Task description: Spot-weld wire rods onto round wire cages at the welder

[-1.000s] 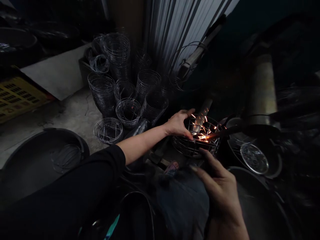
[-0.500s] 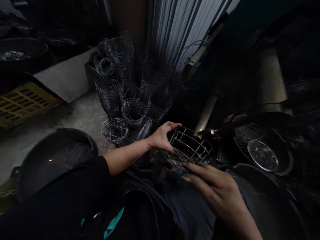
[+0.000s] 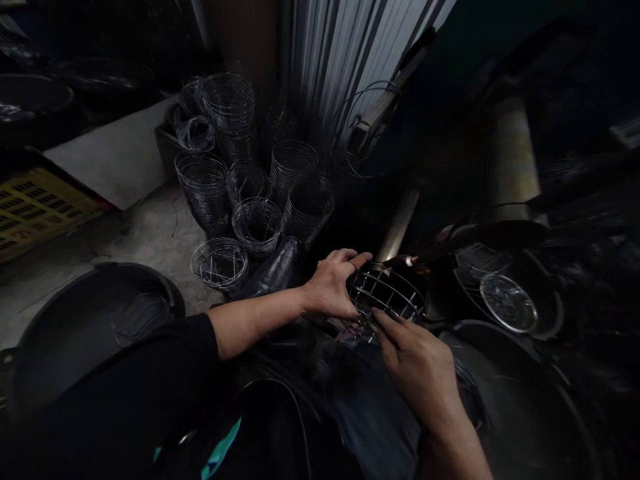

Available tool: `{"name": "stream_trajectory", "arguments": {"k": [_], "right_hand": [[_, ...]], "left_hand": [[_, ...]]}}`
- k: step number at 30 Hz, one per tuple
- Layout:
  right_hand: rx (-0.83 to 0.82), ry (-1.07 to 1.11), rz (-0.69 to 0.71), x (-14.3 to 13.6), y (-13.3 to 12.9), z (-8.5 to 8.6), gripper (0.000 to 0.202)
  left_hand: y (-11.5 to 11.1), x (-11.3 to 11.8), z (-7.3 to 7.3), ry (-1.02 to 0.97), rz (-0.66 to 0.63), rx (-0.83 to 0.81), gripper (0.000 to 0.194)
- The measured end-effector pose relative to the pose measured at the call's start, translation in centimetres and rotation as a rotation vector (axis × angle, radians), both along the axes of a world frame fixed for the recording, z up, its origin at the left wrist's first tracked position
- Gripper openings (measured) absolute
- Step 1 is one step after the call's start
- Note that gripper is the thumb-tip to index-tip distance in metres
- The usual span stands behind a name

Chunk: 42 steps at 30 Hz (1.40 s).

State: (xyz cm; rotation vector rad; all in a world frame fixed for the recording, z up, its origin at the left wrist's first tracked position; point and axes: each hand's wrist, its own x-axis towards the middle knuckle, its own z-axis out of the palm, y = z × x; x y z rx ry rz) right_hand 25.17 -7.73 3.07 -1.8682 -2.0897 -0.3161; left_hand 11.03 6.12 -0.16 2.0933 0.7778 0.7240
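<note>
A round wire basket [image 3: 389,294] with a grid of metal bars lies in front of me. My left hand [image 3: 334,283] grips its left side, the thumb at the near edge and the fingers at the far rim. At the near side of the basket is my right hand [image 3: 419,363], its fingers bent and pinched against the wires; the fingertips are partly hidden. Just beyond the basket's far rim, a copper-coloured metal tip [image 3: 411,261] points towards it, with a metal bar [image 3: 399,227] alongside.
Several stacks of wire rings and baskets [image 3: 256,223] stand on the floor ahead. A black tub [image 3: 95,327] is at left, another [image 3: 520,400] at right. Farther right, a wire disc [image 3: 509,303] lies in a container. A yellow crate [image 3: 37,210] sits far left.
My right hand has drawn in its outstretched fingers and pinched the basket's near side. The basket has turned slightly and come closer to the metal tip. The view has shifted rightward.
</note>
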Motion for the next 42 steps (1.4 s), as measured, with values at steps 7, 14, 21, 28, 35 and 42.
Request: {"name": "stream_trajectory", "arguments": {"k": [7,14,21,28,35,42], "right_hand": [[0.136,0.018,0.000,2.2,1.5,-0.2,0.028],[0.146,0.032,0.002,3.7,3.5,0.1,0.028],[0.142,0.065,-0.051,4.1,4.4,0.0,0.028],[0.205,0.248,-0.077,5.1,5.5,0.3,0.025],[0.279,1.065,-0.356,3.0,2.7,-0.4,0.036],[-0.156,0.964,-0.207,2.4,0.0,-1.9,0.051]], "left_hand": [[1.6,2.1,0.4,-0.052,0.018,0.002,0.100],[3.2,3.3,0.9,-0.053,0.041,-0.063,0.100],[4.1,4.0,1.4,0.002,0.047,-0.082,0.097],[5.5,5.5,1.2,0.002,0.067,-0.117,0.097],[7.0,6.5,2.4,0.110,0.103,-0.152,0.104],[7.7,4.3,-3.1,-0.117,-0.020,-0.421,0.139]]}}
